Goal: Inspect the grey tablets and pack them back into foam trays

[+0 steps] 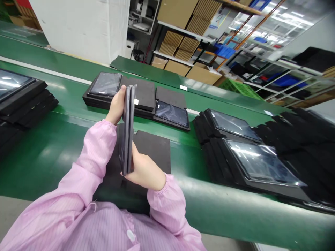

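I hold a dark grey tablet (pixel 128 130) on edge, upright above a black foam sheet (pixel 153 150) on the green belt. My left hand (pixel 116 106) grips its far upper end with the fingers wrapped round. Its near lower end rests in my right hand (pixel 142 169), also closed on it. Both arms wear pink sleeves. The tablet looks like two thin slabs pressed together; I cannot tell whether it is one device or two.
Black foam trays with tablets in them lie on the green belt (pixel 65 139): one stack at the far middle (pixel 106 85), another at the right (pixel 259 164), another at the far left (pixel 15 90). Shelves of cardboard boxes (pixel 180 38) stand behind.
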A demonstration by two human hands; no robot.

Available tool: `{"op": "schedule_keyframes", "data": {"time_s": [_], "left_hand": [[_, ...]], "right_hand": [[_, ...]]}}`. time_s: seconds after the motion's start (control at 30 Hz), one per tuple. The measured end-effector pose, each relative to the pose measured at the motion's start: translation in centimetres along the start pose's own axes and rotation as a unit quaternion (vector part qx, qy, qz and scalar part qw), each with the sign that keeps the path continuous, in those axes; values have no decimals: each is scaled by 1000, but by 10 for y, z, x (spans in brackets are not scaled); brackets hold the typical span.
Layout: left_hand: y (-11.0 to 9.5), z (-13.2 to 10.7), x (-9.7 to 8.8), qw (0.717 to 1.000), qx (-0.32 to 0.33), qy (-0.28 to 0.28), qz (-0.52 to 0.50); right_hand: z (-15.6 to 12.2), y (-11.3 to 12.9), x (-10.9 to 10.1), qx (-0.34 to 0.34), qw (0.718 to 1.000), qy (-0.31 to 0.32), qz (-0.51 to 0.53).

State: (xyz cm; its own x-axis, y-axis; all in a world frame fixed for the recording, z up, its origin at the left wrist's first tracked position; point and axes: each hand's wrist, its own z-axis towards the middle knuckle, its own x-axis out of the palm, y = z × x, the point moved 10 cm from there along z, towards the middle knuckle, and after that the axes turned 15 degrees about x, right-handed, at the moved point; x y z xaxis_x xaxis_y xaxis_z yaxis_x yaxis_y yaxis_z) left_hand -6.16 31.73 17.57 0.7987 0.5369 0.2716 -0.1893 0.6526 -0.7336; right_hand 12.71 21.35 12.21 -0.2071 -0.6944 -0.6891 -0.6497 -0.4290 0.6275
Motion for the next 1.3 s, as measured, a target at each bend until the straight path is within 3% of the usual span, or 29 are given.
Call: {"op": "schedule_keyframes", "data": {"time_s": [0.2,0.37,0.57,0.97,1.3], "left_hand": [[8,-3,8,1000,-13,12,-18],[11,-3,10,999,-14,20,-22],[10,-5,14,999,-14,22,-36],[-6,-6,28,997,12,72,-17],[-56,-14,40,991,70,112,-16]], "right_hand": [[2,-6,-1,7,998,54,34],[-4,-9,-8,-54,988,105,104],[-3,-18,-24,-74,978,41,193],[-3,-15,-30,-103,963,27,248],[9,9,-69,-134,917,-102,362]]}}
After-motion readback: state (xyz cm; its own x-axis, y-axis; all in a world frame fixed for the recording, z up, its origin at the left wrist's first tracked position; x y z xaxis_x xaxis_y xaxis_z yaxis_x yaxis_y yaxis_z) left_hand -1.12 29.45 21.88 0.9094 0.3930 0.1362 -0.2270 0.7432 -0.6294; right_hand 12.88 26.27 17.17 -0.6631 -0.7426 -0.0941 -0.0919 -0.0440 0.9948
